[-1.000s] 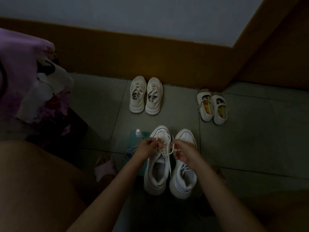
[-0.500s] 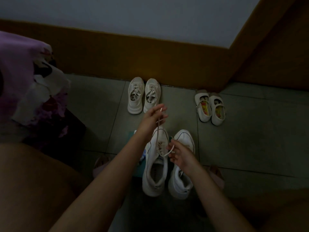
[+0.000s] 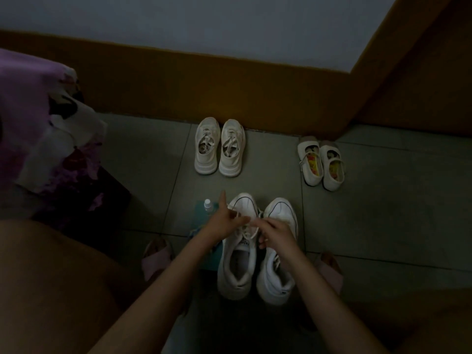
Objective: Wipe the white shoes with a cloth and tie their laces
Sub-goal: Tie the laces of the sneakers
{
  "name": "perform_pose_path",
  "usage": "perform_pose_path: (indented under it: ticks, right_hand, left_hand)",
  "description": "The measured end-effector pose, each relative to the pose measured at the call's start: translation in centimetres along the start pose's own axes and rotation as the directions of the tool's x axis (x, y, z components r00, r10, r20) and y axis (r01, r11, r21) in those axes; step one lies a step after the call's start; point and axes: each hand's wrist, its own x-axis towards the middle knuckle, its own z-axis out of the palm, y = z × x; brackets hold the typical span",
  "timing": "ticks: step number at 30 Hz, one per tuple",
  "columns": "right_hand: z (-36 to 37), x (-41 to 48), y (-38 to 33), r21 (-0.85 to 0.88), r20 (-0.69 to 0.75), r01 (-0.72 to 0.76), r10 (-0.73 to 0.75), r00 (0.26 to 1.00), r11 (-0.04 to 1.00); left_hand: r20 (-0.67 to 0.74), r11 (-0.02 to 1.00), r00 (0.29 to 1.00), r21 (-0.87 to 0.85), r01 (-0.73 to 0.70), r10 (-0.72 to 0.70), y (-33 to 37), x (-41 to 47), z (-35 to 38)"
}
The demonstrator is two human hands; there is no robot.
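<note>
Down from its high pull, the left hand [image 3: 226, 222] is back at the shoe, meeting the right hand [image 3: 277, 235] over the lace [image 3: 246, 227]. Each seems to pinch a strand, close together, though the dimness blurs the fingers. On the tiled floor [image 3: 383, 213] stand three pairs, six shoes: the near white shoes [image 3: 236, 272], a sneaker pair [image 3: 219, 149] and a strap pair [image 3: 321, 164]. The near pair's long axis runs straight away, heels toward the person. The shoe being tied is the left one, directly under both hands. One teal cloth [image 3: 199, 215] and one spray bottle [image 3: 208, 204] lie beside it.
</note>
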Motion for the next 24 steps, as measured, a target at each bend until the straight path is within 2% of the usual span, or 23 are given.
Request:
perform_pose_path:
  ticks: [2, 5, 9, 12, 14, 16, 19, 21, 24]
  right_hand:
    - [0.0, 0.2, -0.3, 0.019, -0.031, 0.048, -0.047, 0.998, 0.999]
    - [0.3, 0.5, -0.6, -0.042, -0.073, 0.171, -0.174, 0.982, 0.984]
    - [0.6, 0.8, -0.9, -0.057, -0.064, 0.284, -0.287, 0.956, 0.957]
    - [0.6, 1.4, -1.1, -0.114, -0.063, 0.314, -0.322, 0.945, 0.943]
    - [0.4, 1.6, -1.3, -0.156, -0.05, 0.337, -0.348, 0.936, 0.929]
    - [0.2, 1.7, -1.6, -0.21, 0.002, 0.348, -0.355, 0.935, 0.914]
    - [-0.4, 2.2, -1.1, -0.362, 0.118, 0.3, -0.276, 0.954, 0.882]
    - [-1.1, 2.7, -0.4, -0.525, 0.134, 0.3, -0.272, 0.953, 0.796]
    - [-1.9, 2.4, -0.8, -0.739, 0.112, 0.277, -0.293, 0.949, 0.614]
  left_hand:
    - [-0.018, 0.999, 1.0, 0.052, 0.005, -0.004, -0.4, -0.1, 0.0]
    - [-0.078, 0.993, 0.996, 0.115, -0.029, 0.039, -1.0, -0.8, 1.1]
    - [-0.017, 0.932, 0.986, 0.33, -0.148, 0.163, -0.7, -1.4, 1.9]
    - [0.05, 0.875, 0.97, 0.42, -0.238, 0.24, -0.3, -1.5, 1.8]
    - [0.044, 0.854, 0.96, 0.446, -0.267, 0.277, -0.7, -1.4, 1.7]
    - [0.028, 0.853, 0.951, 0.434, -0.289, 0.308, -1.1, -1.4, 1.5]
    - [0.016, 0.883, 0.959, 0.387, -0.267, 0.283, -1.5, -1.2, 1.4]
    - [0.023, 0.907, 0.965, 0.335, -0.255, 0.263, -1.7, -1.0, 1.2]
    - [0.029, 0.933, 0.97, 0.268, -0.241, 0.242, -2.0, -0.7, 1.1]
